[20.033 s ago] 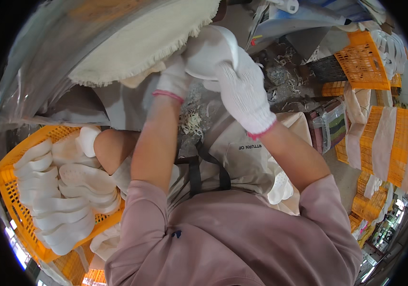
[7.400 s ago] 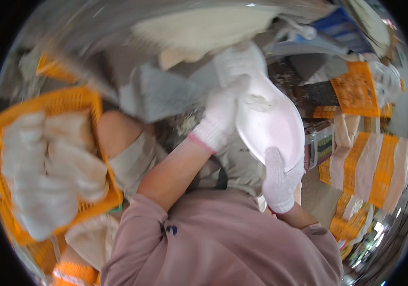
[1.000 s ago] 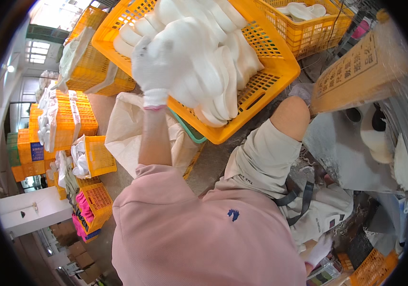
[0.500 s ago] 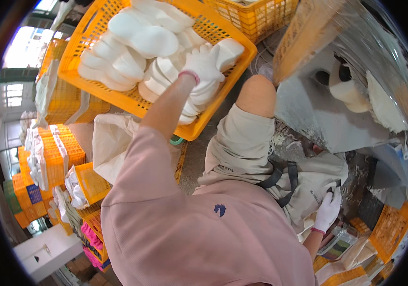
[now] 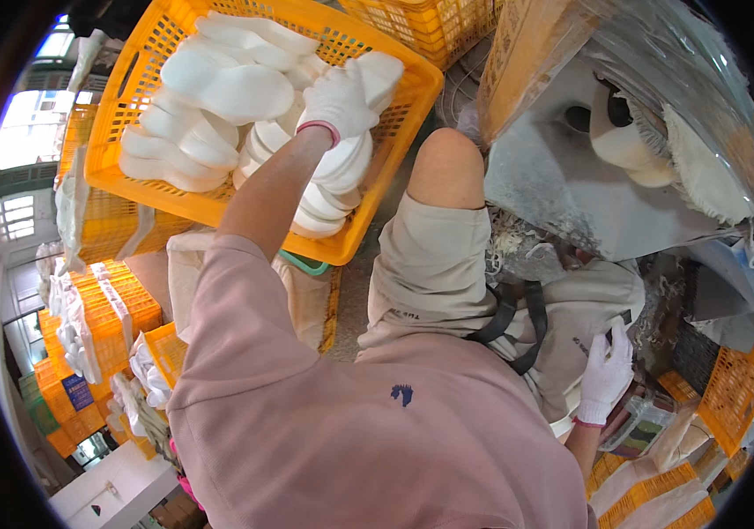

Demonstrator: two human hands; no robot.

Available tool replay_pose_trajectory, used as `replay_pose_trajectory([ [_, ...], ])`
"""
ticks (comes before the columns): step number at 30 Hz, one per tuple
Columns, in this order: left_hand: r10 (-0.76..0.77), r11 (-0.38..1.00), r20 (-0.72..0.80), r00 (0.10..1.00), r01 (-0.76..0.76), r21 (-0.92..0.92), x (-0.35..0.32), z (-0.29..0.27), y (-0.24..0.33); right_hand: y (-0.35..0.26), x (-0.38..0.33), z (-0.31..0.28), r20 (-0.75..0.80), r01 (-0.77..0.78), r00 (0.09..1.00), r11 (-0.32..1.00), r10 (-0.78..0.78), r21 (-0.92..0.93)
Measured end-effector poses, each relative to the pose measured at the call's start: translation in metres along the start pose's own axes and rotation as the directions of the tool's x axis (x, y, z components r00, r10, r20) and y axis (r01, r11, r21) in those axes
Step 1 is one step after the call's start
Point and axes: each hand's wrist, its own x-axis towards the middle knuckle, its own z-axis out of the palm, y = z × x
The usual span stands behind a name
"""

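Nearest first: right hand [image 5: 607, 370] rests by the shorts [image 5: 430, 264], well right of the orange crate and nearer the body, fingers loosely apart, nothing seen in it. Bare knee [image 5: 447, 167] just off the crate's right wall; best to keep forearm and knee clear of each other. Left hand [image 5: 339, 101], gloved, is inside the crate [image 5: 386, 166] toward its right end, fingers bent by a white sole [image 5: 382, 76]; palm side hidden, so cannot tell whether the grip is closed or only resting. Other soles overlap in leaning rows across the crate, one top sole [image 5: 231, 88] flatter, left of the hand. My judgement on handling: take the sole by its two long edges, thumb opposite fingers, and work with the row's lean, not across it; the neighbours look apt to slide. Light pressure, since the material probably dents. Farther: frayed cream disc [image 5: 703, 167] well right of the crate; second crate [image 5: 425, 31] just beyond its far right corner.
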Motion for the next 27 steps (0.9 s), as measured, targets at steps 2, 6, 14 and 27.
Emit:
replay_pose_trajectory([
  [2,-0.133,0.97,0.11,0.985,0.152,-0.192,-0.007,-0.004,-0.009,-0.039,0.011,-0.002,-0.015,0.092,0.996,0.992,-0.091,0.084],
  [6,-0.198,0.852,0.217,0.956,0.277,-0.444,-0.033,-0.022,-0.04,-0.149,0.039,0.018,-0.085,0.282,0.958,0.841,-0.275,0.462],
  [14,-0.203,0.785,0.154,0.967,0.255,-0.565,-0.056,0.005,-0.056,-0.373,0.087,0.156,0.311,0.346,0.656,0.641,-0.687,0.685],
  [27,0.04,-0.549,0.117,0.992,0.12,-0.827,-0.116,-0.066,-0.067,-0.343,0.107,0.139,0.414,-0.516,0.608,0.06,-0.677,0.855],
])
